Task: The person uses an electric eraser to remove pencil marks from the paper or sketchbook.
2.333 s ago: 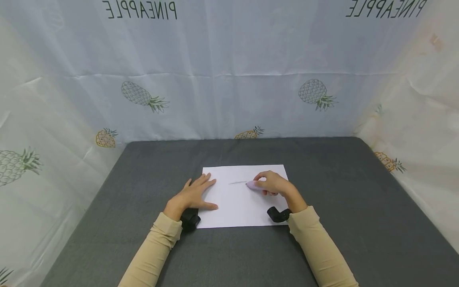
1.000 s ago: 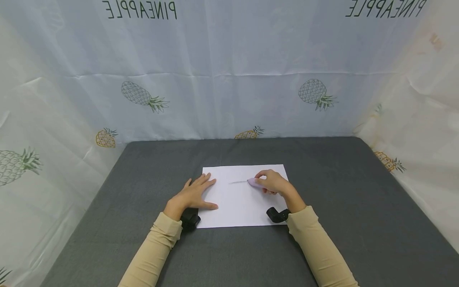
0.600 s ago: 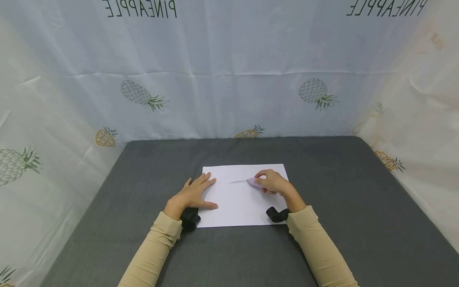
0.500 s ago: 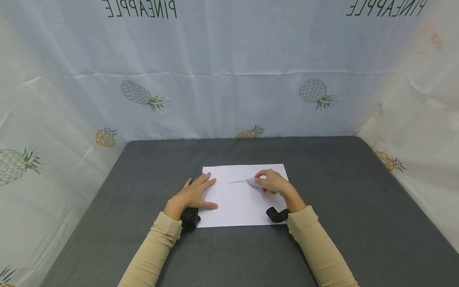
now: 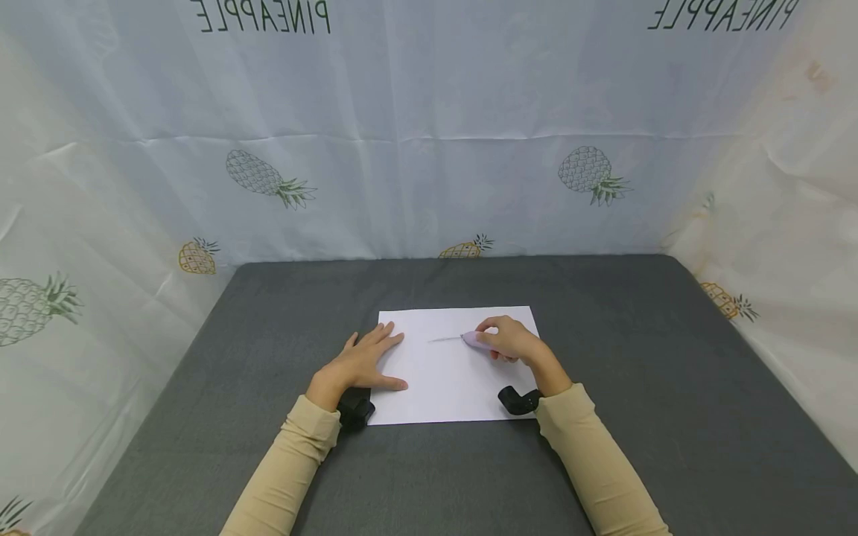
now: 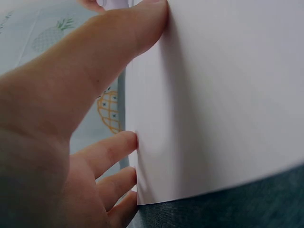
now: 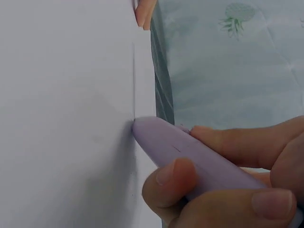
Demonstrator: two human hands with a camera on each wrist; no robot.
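Note:
A white sheet of paper (image 5: 436,394) lies on the dark grey table. My left hand (image 5: 362,361) rests spread on its left side, thumb pointing right; the left wrist view shows the fingertips (image 6: 127,138) at the paper's edge. With thumb and fingers, my right hand (image 5: 515,342) grips a lavender tool (image 7: 185,152) shaped like a utility knife, with a tapered nose and a small raised button. Its tip meets the paper at the right end of a thin dark line (image 5: 442,340). The tool's rear is hidden by the fingers.
Black wrist-worn devices (image 5: 519,401) sit under both wrists, the right one overlapping the paper's lower right corner. Dark grey cloth (image 5: 429,476) covers the table. A pineapple-print curtain (image 5: 429,149) closes off the back and sides.
Since the earliest frame, the tool's tip has shifted slightly away from me, to the line's right end. It has hardly moved in the last second. My left hand stays in place.

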